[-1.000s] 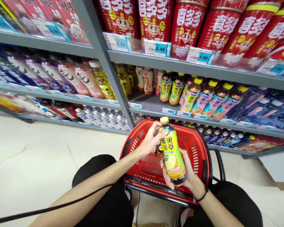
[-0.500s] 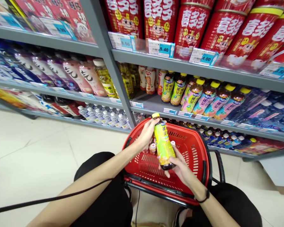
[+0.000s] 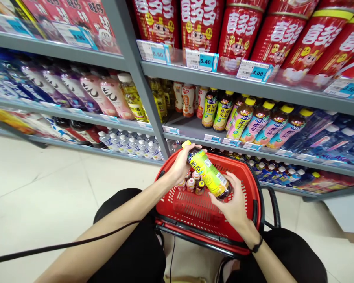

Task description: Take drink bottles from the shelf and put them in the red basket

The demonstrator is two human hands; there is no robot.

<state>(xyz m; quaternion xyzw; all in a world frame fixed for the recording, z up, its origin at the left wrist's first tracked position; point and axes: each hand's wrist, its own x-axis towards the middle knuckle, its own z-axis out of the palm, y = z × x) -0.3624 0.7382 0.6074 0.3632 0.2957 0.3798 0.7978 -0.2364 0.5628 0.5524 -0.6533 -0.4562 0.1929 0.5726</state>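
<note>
In the head view, both hands are closed around a bottle [image 3: 209,173] with a yellow-green label. The left hand [image 3: 183,162] grips its neck, just below the yellow cap. The right hand [image 3: 235,201] is curved around the dark bottom end, its thumb and fingers on opposite sides. The bottle is tilted, cap toward the upper left and base toward the lower right, with a barcode showing on the label. A dark wristband [image 3: 257,245] circles the right wrist.

The bottle is held above a red basket [image 3: 177,208] with slotted walls, between the person's black-clad knees. Inside, a cluster of small bottles [image 3: 190,184] sits beneath the left hand, near the held bottle. A black handle [image 3: 275,204] curves along the basket's right side.

Behind the basket is a gray shelf [image 3: 188,125]. It carries a row of yellow-capped drinks [image 3: 238,120], with red cans [image 3: 200,27] on the level above and price tags [image 3: 200,60] along the edge. Farther left are pink bottles [image 3: 115,98]. A black cable [image 3: 76,243] crosses over the left forearm, and pale floor tiles [image 3: 47,188] show on the left.
</note>
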